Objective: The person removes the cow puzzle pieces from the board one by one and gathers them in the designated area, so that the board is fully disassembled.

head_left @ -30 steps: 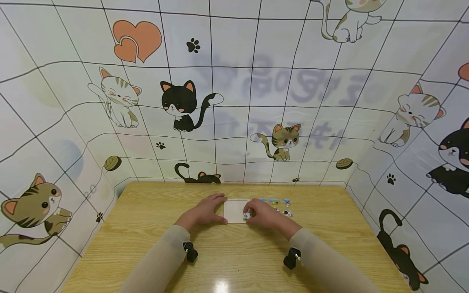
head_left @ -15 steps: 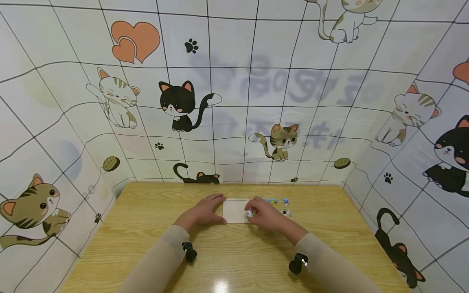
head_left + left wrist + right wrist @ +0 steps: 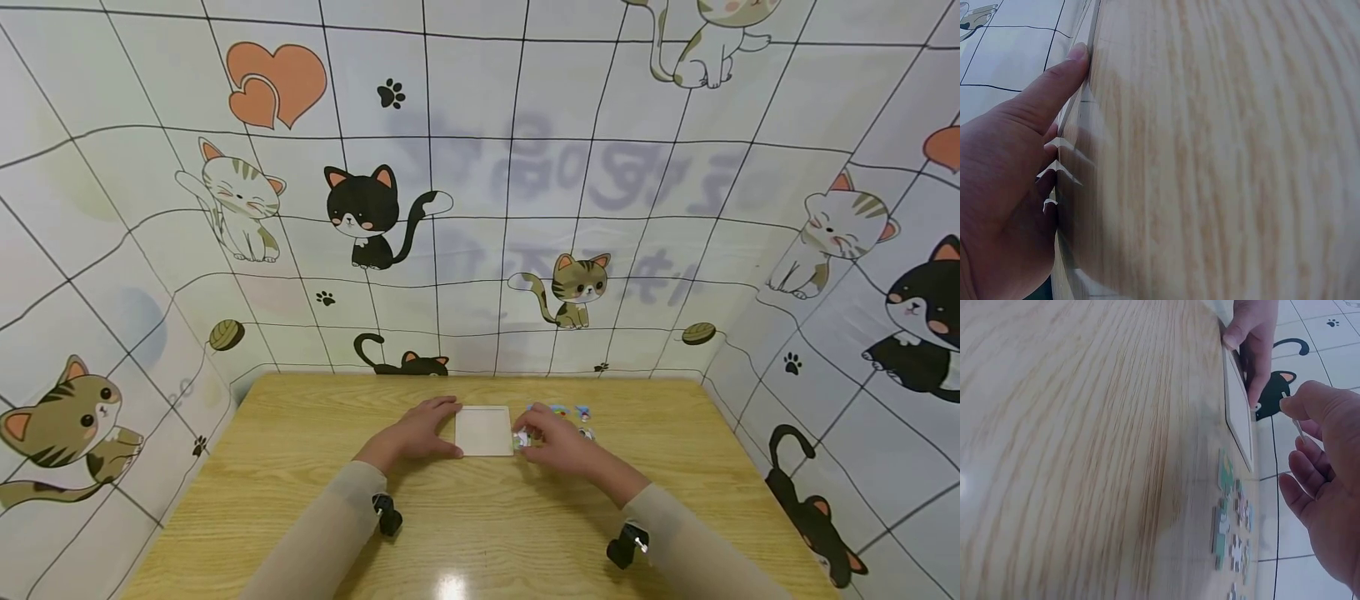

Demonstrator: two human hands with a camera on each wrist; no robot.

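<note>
A pale, shallow puzzle tray (image 3: 483, 432) lies flat on the table. At its left edge rests my left hand (image 3: 417, 429), with the thumb by the near corner and the fingers by the far corner. The left wrist view shows the thumb (image 3: 1054, 87) extended along the tray's side. My right hand (image 3: 557, 440) pinches a jigsaw piece (image 3: 1295, 420) between thumb and fingers, just right of the tray. In the right wrist view this piece is seen edge-on, off the table. Loose jigsaw pieces (image 3: 1225, 472) lie beyond, partly hidden by the right hand in the head view.
The wooden table (image 3: 450, 525) reaches to a fabric wall (image 3: 480, 192) with a grid and cartoon cats, which encloses the back and both sides. Several colourful pieces lie to the tray's right, including a small blue one (image 3: 583, 412).
My right hand has moved right with the jigsaw piece, from over the tray's right part to just beyond its edge. The left hand stays at the tray's left side.
</note>
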